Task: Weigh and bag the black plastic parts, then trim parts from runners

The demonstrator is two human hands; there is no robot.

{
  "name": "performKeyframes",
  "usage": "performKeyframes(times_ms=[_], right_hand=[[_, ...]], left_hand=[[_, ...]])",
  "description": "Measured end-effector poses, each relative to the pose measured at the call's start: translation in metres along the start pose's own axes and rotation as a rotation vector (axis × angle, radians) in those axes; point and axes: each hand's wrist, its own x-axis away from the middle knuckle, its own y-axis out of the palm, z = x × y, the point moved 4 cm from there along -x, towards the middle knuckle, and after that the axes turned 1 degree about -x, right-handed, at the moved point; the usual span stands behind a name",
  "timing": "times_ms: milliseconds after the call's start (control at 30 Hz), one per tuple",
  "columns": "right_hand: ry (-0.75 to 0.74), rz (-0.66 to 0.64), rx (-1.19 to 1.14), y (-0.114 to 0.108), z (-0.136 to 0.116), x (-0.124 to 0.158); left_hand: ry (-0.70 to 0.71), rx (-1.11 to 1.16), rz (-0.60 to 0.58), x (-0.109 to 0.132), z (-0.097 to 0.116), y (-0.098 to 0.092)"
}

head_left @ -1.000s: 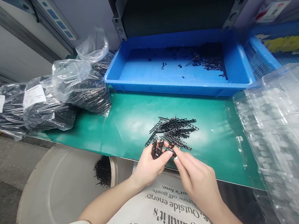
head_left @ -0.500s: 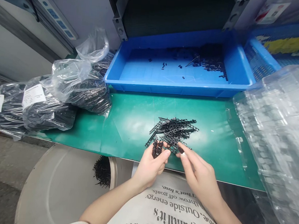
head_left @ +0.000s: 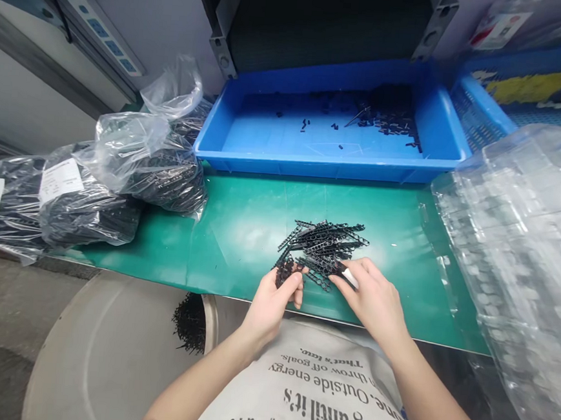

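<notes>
A loose pile of black plastic strips (head_left: 323, 246) is lying on the green surface (head_left: 244, 233), near its front edge, with the strips crossed over one another. The left hand (head_left: 273, 306) is closed on a small bunch of strips (head_left: 284, 272), which is held at the near-left side of the pile. The right hand (head_left: 373, 301) is partly closed, with its fingertips (head_left: 338, 273) resting on the near-right side of the pile; whether a strip is gripped cannot be determined. A small white object (head_left: 350, 278) is seen at those fingertips (its identity could not be established).

A blue plastic tray (head_left: 332, 169) is placed along the rear of the surface, and small black pieces (head_left: 389, 118) are scattered across its floor. Labelled plastic bags of black parts (head_left: 150, 174) are stacked at the left of the surface, while clear plastic packaging (head_left: 514, 254) is heaped at the right. A round white tub (head_left: 109, 352) is positioned below the front edge, and a heap of black parts (head_left: 190, 322) is visible just beside its rim. A printed shirt (head_left: 309, 393) is worn by the person.
</notes>
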Motion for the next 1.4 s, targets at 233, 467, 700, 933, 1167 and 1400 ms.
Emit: performKeyframes(times_ms=[233, 467, 700, 933, 1167, 1400], right_hand=[[-0.035, -0.030, -0.127, -0.001, 0.007, -0.005], [-0.179, -0.181, -0.463, -0.024, -0.002, -0.001], [0.041, -0.087, -0.594, -0.027, -0.009, 0.002], [-0.055, -0.335, -0.493, -0.025, -0.024, 0.014], [-0.175, -0.223, -0.366, -0.027, -0.029, 0.015], [-0.201, -0.177, -0.366, -0.027, -0.028, 0.018]], left_hand=[[0.067, -0.020, 0.059, -0.014, 0.007, -0.009], [-0.074, -0.078, -0.213, -0.017, 0.018, -0.004], [-0.218, -0.028, -0.362, 0.002, 0.012, 0.018], [-0.087, -0.123, -0.276, 0.004, 0.014, 0.011], [-0.076, -0.151, -0.262, 0.005, 0.009, 0.009], [-0.092, -0.156, -0.273, 0.006, 0.008, 0.011]])
